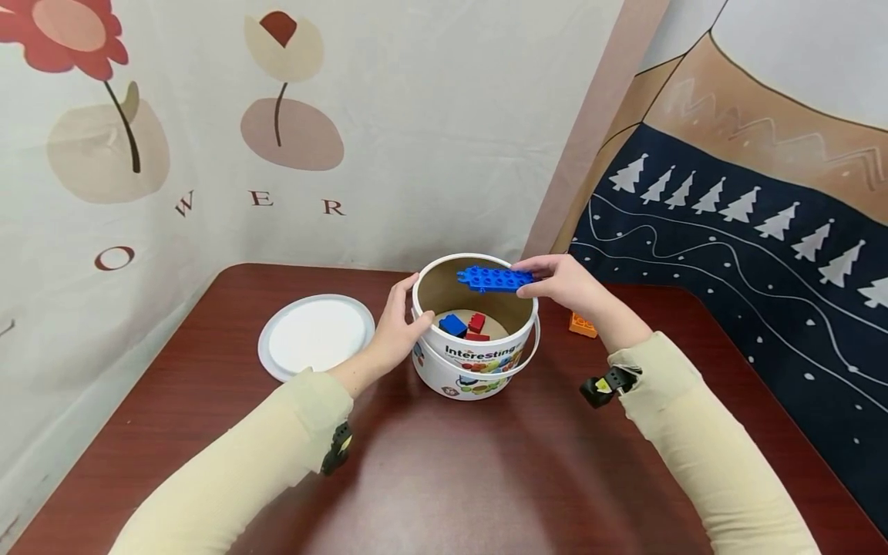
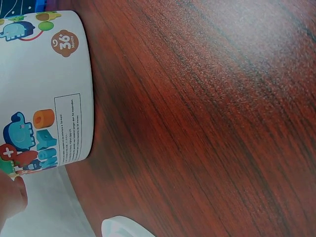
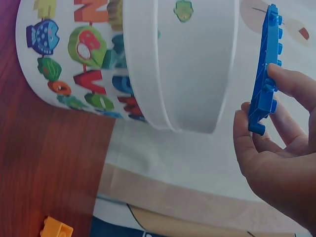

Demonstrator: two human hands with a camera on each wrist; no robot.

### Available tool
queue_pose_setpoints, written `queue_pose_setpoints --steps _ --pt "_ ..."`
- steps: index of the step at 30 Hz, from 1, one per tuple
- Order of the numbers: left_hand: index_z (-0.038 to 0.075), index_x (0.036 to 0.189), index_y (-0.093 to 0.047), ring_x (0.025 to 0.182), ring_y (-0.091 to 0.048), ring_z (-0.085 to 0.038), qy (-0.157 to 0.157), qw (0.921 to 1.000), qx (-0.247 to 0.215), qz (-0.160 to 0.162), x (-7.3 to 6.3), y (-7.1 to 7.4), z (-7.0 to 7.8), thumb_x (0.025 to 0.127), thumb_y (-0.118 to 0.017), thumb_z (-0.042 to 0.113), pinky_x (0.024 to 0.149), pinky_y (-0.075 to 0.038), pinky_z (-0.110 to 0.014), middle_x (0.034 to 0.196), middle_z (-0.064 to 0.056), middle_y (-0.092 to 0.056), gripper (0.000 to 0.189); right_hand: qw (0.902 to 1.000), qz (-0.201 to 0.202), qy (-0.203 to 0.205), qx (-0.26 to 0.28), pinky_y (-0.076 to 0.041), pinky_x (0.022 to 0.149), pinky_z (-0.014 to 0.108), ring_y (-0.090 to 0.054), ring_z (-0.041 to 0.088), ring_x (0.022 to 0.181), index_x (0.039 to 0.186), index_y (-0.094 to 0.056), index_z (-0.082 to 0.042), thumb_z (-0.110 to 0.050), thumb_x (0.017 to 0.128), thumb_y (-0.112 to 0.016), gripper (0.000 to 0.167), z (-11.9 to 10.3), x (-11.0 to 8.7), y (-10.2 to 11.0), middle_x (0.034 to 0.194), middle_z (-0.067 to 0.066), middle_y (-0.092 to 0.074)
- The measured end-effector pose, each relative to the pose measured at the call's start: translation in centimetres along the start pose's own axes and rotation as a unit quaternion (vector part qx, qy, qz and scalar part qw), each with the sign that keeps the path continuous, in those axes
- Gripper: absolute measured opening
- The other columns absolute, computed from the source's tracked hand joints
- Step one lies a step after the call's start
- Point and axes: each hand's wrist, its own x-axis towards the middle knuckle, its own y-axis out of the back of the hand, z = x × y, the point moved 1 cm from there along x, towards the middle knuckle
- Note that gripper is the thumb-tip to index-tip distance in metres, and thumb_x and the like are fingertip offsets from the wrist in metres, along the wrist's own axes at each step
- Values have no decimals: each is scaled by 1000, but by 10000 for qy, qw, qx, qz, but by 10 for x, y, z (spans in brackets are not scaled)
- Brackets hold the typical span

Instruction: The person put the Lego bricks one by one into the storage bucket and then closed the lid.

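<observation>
A white bucket (image 1: 465, 385) with printed pictures stands on the table. My left hand (image 1: 397, 327) holds it by its left side, the thumb at the front of the rim and the fingers farther back. Over the bucket's mouth, my right hand (image 1: 558, 284) pinches the right end of a long blue building-block plate (image 1: 491, 279) with round studs and a hitch at its free end. The right wrist view shows this plate (image 3: 264, 69) edge-on between thumb and fingers. Inside the bucket lie a blue block (image 1: 453, 325) and red blocks (image 1: 476, 322).
A round white lid (image 1: 315, 335) lies on the table left of the bucket. An orange block (image 1: 583, 325) sits to the right, partly behind my right forearm. The bucket's white handle (image 1: 536, 343) hangs down in front. Printed cloths (image 1: 430, 139) rise behind the table.
</observation>
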Motion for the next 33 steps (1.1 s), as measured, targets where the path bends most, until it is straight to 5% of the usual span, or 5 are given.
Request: queue_pose_setpoints --steps 21,33 --pt "5 145 -24 131 -36 -31 -110 9999 -79 35 1 -2 -3 87 -56 13 109 -33 -47 147 -15 -28 67 9997 -147 186 25 -47 96 45 -51 34 116 127 -57 -3 -13 83 -67 46 -1 8 -20 130 20 -54" --pt "4 145 -23 132 -35 -32 -93 9999 -121 28 2 -2 -5 87 -56 12 111 -31 -47 147 -15 -27 67 9992 194 149 323 -41 103 47 -50 31 120 129 -53 -3 -16 86 -63 46 13 -7 7 130 20 -55"
